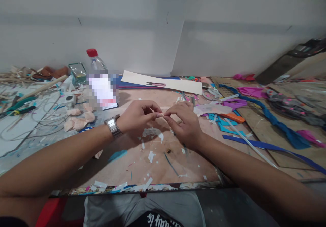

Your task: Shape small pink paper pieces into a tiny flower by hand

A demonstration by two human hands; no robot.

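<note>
Over the middle of the wooden table (pixel 188 167), my left hand (pixel 139 115) and my right hand (pixel 184 121) meet at the fingertips. Thumb and forefinger of each are pinched together on a tiny pale piece (pixel 163 115), too small to name. A metal watch (pixel 113 126) is on my left wrist. Below the hands, white paper scraps (pixel 151 156) and a whitish smear lie on the wood. Behind them, small snips (pixel 155 84) rest on a long cream strip (pixel 175 83).
On the left are a lit phone (pixel 103 89), a red-capped bottle (pixel 92 53), green-handled pliers (pixel 21 105) and tangled cable. Blue fabric strips (pixel 275 118), an orange-handled cutter (pixel 234 117) and a dark flask (pixel 280 64) lie at right. A wall stands behind.
</note>
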